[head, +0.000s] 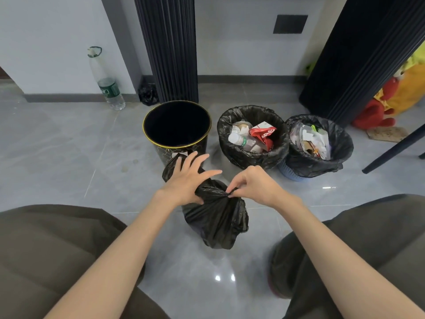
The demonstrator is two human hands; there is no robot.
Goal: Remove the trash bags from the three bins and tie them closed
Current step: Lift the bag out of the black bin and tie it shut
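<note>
The right hand pinches the neck of the black bag shut. The left hand, fingers straight, steadies it for knotting.

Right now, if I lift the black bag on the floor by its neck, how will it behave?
Probably floppy: the black bag is thin, creased film. Likely light, since it looks small and slack. Its neck may slip: the right hand only pinches it.

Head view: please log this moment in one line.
black bag: out, on floor; left hand: rests on it; right hand: pinches neck; middle bin, right bin: bags in
</note>
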